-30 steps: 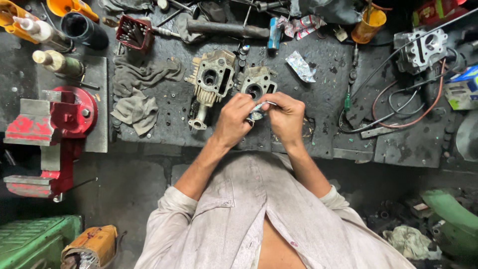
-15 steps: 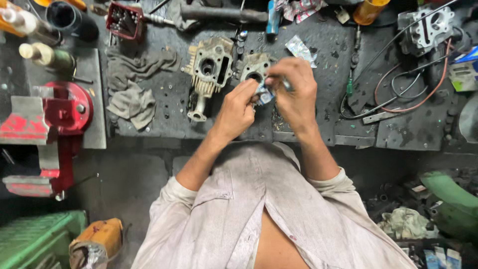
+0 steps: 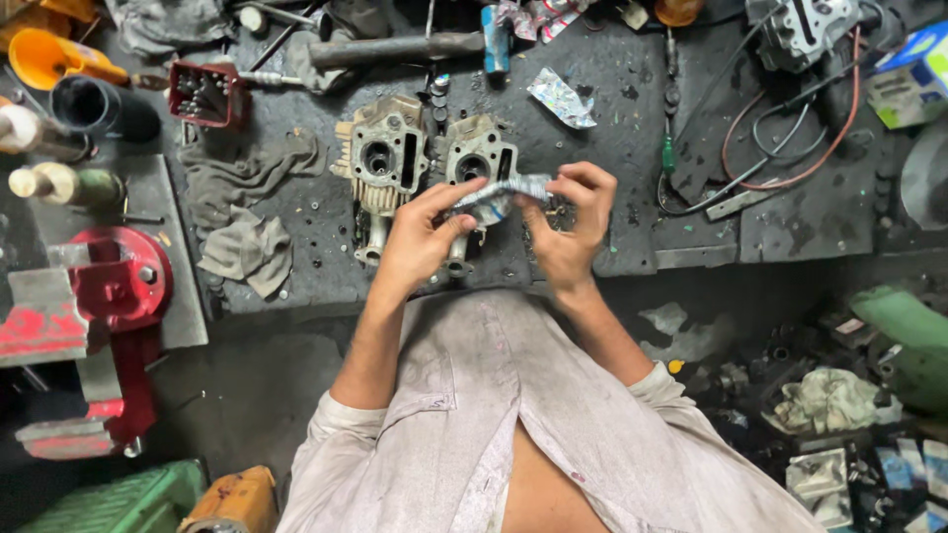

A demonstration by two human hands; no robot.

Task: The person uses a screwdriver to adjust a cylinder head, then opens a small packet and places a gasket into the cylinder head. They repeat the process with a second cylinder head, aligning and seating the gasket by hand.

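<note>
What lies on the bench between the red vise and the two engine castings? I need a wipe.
In the head view, crumpled grey rags lie between the red vise and the engine castings.

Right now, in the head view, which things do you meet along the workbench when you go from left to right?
Red vise → grey rags → first engine head → left hand → silvery packet held by both hands → right hand → red and black cables.

A repair workshop: greasy workbench point(image 3: 296, 286), red vise point(image 3: 109, 296), engine parts point(image 3: 385, 158).
</note>
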